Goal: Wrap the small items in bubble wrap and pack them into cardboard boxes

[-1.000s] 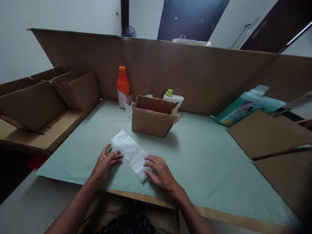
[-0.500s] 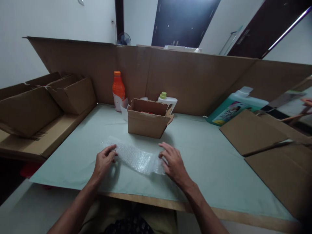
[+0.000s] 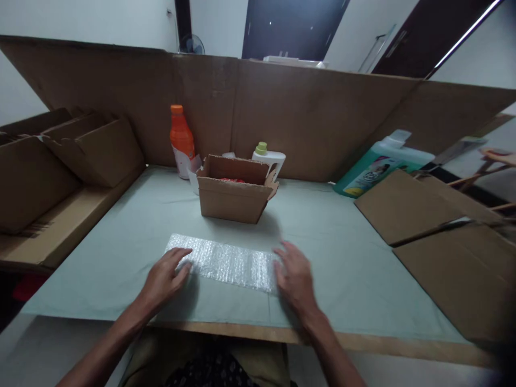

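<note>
A strip of clear bubble wrap (image 3: 226, 262) lies flat and crosswise on the pale green table cover (image 3: 342, 258), near the front edge. My left hand (image 3: 163, 278) rests palm down on its left end, fingers spread. My right hand (image 3: 294, 277) lies flat at its right end, slightly blurred. Neither hand grips anything. Behind the wrap stands a small open cardboard box (image 3: 234, 188) with something red inside.
An orange bottle (image 3: 181, 141) and a white bottle with a green cap (image 3: 268, 158) stand behind the box. A teal jug (image 3: 381, 164) lies at the right. Cardboard sheets (image 3: 411, 207) cover the right side, folded boxes (image 3: 80, 145) the left. A cardboard wall (image 3: 322, 123) rings the back.
The bubble wrap was angled and folded short; my hands have turned it crosswise, spread it out and pressed it flat. The camera has tilted slightly.
</note>
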The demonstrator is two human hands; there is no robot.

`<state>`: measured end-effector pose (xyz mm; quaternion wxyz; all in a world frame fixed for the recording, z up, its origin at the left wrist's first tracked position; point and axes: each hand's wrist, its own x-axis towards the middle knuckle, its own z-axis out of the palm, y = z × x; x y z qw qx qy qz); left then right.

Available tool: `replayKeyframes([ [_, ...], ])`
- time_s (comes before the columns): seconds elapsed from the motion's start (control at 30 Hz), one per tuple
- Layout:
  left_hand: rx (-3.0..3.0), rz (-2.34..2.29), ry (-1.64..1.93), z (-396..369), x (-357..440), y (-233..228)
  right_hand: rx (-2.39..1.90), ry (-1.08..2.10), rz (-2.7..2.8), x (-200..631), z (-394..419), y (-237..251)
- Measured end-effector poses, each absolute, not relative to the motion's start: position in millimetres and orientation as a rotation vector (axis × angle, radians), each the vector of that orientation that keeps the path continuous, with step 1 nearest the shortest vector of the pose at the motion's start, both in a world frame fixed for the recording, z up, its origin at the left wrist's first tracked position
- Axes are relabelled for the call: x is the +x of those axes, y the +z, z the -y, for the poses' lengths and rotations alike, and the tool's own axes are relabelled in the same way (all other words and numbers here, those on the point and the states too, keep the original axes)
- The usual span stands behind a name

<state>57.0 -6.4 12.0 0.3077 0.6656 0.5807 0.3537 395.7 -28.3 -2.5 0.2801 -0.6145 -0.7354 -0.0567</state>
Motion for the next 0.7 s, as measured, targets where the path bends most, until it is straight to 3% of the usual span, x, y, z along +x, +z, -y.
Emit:
replayKeyframes([
  [0.17,2.175,-1.292,0.675,-30,98,-14,-1.352,0.258,2.392,294,8,-14],
  [0.33,2.236,-1.291,0.553,-27,67,-34,-1.511,0.247,2.332,360,23,-37],
  [0.53,1.895,-1.433,0.944,-66,59,-16,-1.755,0.117,1.876,433,8,-20],
  [0.7,1.576,-1.432,1.171,-138,95,3,-1.611,0.506,1.648,397,-76,-1],
])
